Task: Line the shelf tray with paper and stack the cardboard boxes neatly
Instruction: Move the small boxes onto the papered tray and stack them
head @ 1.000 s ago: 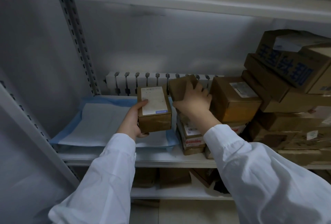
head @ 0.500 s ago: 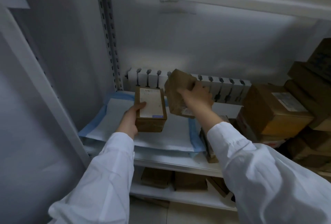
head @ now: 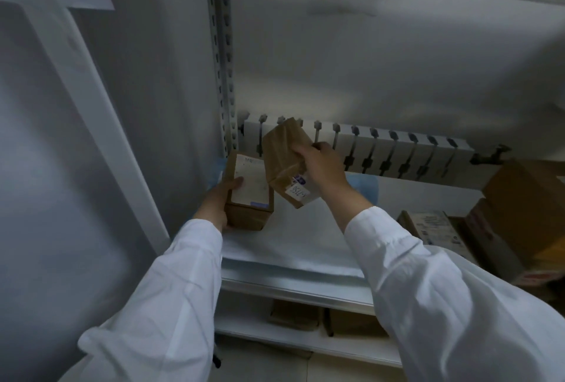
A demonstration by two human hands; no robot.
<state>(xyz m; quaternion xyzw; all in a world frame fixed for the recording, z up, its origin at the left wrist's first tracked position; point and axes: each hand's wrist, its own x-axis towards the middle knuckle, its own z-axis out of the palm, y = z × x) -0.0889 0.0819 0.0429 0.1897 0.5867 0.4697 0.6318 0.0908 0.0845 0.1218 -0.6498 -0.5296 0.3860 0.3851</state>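
Observation:
My left hand (head: 219,198) grips a small cardboard box with a white label (head: 250,195) at the far left of the shelf, low over the paper. My right hand (head: 324,167) holds a second taped brown box (head: 284,155), tilted in the air just right of the first and touching it. White paper with a blue edge (head: 293,238) lines the shelf tray (head: 293,287) under both boxes. More cardboard boxes (head: 526,216) stand piled at the right end of the shelf.
A perforated upright post (head: 221,75) stands just left of the boxes. A white ribbed radiator (head: 397,152) runs along the wall behind the shelf. A flat printed box (head: 431,225) lies right of the paper. The lower shelf (head: 305,339) holds several boxes.
Both hands have carried their boxes left, toward the shelf's left corner. The left-hand box has come down close to the paper. The view has swung left, so the box pile is at the frame edge.

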